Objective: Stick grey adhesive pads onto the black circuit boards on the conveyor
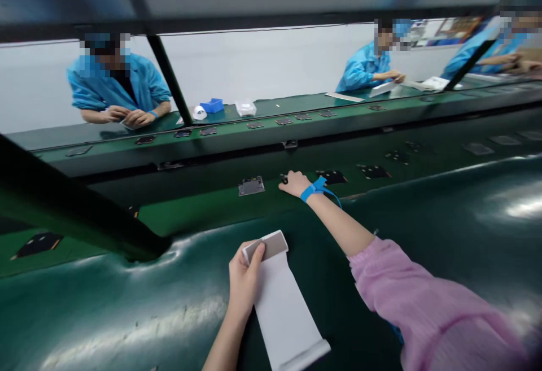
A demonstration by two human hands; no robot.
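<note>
My left hand [244, 280] is closed round the far end of a long white strip [279, 309] that lies on the dark green mat, thumb pressed on a grey label [271, 245] at its top. My right hand [294, 183], with a blue wrist strap [312, 190], reaches out onto the conveyor belt and its fingers curl over a small dark part [283, 178]. A grey square board [251, 186] lies just left of that hand, and a black one [332, 177] just right of it.
More small boards ride the green belts [381, 170]. A dark frame bar [76, 207] slants across the left. Beyond the far belt, three people in blue coats work; a blue bin [213, 105], tape roll [199, 112] and clear bag [246, 108] sit there.
</note>
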